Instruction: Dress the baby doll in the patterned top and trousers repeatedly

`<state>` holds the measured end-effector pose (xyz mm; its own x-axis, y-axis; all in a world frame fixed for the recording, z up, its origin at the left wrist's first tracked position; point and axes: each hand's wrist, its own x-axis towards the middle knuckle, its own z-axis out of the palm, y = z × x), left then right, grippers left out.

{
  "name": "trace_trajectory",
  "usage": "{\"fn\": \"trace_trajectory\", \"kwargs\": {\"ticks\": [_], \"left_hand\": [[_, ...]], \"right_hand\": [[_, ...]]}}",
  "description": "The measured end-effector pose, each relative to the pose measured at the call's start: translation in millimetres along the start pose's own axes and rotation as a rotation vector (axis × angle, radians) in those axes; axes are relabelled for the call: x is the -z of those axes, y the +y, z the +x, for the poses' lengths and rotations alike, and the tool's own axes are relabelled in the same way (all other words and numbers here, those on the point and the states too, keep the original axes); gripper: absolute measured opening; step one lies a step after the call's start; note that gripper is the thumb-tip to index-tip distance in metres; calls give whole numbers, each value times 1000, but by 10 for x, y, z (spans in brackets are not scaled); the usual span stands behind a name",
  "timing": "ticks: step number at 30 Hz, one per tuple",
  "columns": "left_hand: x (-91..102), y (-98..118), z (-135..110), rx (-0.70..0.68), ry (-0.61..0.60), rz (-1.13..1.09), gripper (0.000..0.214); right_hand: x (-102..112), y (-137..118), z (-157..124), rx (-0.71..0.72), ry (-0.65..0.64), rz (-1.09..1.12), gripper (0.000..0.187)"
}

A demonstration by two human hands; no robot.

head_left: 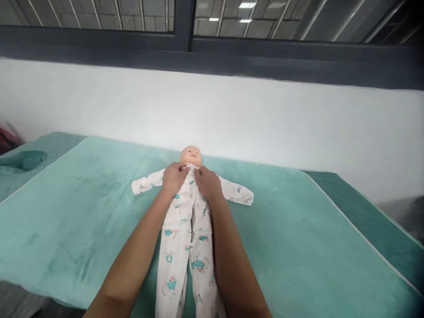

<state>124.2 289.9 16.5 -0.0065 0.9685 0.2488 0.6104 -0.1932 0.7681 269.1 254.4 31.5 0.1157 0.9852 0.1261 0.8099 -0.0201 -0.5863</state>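
Note:
A baby doll (191, 155) lies on its back with its head toward the wall. It is dressed in a white baby outfit (175, 254) printed with small teal and pink pictures, sleeves spread out to both sides and legs stretched toward me. Just below the doll's chin, my left hand (174, 178) has its fingers closed on the left edge of the outfit's neckline. Across from it, my right hand (208, 182) pinches the opposite edge at the collar. A narrow gap runs down the front between the two halves. The fingertips are partly hidden by the hands.
Under the doll spreads a teal cloth (82, 212) covering a table, with a pale line along each side. Behind it rises a white wall (212, 115) below a dark window frame (212, 62). At the far left edge is a red object (8, 139), partly cut off.

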Motion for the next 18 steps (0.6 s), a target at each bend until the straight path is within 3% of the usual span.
{"fn": "trace_trajectory", "kwargs": {"ticks": [5, 7, 10, 13, 18], "left_hand": [[-23, 1, 19, 25, -60, -68, 10], [-10, 39, 16, 8, -81, -68, 10], [-12, 111, -36, -111, 21, -75, 14], [-37, 164, -98, -197, 118, -136, 15], [-48, 154, -83, -42, 11, -350, 15]], "right_hand": [[100, 255, 86, 8, -92, 401, 33], [95, 226, 111, -42, -86, 656, 31], [1, 105, 118, -88, -5, 951, 27], [-86, 30, 111, -75, 17, 1028, 27], [-103, 105, 124, -31, -44, 1104, 24]]}}
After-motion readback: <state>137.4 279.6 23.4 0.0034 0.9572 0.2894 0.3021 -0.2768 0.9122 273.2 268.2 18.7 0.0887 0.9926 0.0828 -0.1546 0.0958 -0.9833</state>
